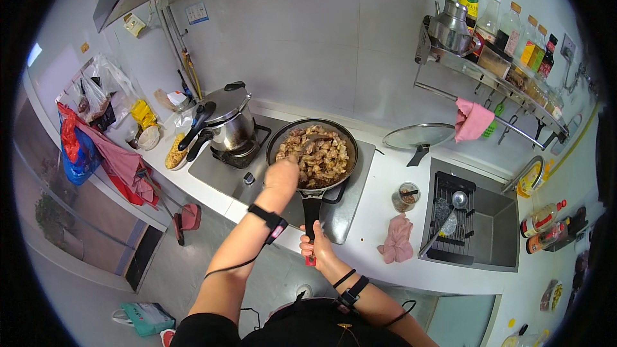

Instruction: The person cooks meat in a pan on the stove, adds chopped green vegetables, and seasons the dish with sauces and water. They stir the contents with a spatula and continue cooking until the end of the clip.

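Note:
A deep black frying pan [353,151] stands on the right burner, holding browned, chopped meat pieces [324,164]. My left hand [283,177] is over the pan's left rim, closed around what looks like a spatula [315,141]. Its handle is mostly hidden by the hand, and its head lies among the meat. Lower down, my right hand [317,244] wraps round the pan's long black handle [312,211], near its red-tipped end.
A pressure cooker [228,122] occupies the left burner. To the right are a glass lid [418,135], a jar [405,197], a pink cloth [396,239] and a sink [498,231] with a drying rack and ladle. A wall shelf [495,67] carries bottles and a kettle.

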The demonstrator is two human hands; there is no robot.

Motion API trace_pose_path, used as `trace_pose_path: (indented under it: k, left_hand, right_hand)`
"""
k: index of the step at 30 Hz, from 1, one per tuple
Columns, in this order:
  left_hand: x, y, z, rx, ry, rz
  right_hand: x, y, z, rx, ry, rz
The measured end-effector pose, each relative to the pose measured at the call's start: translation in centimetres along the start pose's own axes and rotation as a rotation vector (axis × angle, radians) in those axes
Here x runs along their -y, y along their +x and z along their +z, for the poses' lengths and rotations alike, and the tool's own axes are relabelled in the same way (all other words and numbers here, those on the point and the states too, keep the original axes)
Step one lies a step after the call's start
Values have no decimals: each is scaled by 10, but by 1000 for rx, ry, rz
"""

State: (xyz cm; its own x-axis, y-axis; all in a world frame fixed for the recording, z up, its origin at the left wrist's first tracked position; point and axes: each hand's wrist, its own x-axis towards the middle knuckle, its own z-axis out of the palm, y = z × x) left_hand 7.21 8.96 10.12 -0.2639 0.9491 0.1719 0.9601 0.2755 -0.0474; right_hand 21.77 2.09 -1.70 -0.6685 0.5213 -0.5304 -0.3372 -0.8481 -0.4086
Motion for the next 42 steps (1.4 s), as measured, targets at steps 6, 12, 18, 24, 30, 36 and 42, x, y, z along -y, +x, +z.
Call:
trace_pose_path:
  k: [6, 12, 18, 24, 30, 36, 42]
  left_hand:
    - [12, -41, 43, 162, -36, 105]
    - [50, -87, -71, 70, 227, 47]
    - [40, -79, -92, 142, 300, 129]
    - [-6, -54, 14, 47, 82, 53]
    - [-26, -8, 79, -123, 47, -48]
    - [36, -18, 64, -106, 42, 86]
    - [51, -74, -13, 152, 147, 124]
  right_hand:
    - [2, -1, 2, -28, -2, 11]
    - [3, -3, 0, 0, 2, 11]
    - [3, -3, 2, -15, -8, 37]
    - [4, -2, 1, -22, -14, 28]
    - [4, 1, -5, -19, -15, 20]
    - [4, 0, -4, -35, -17, -8]
    - [5, -1, 0, -26, -7, 4]
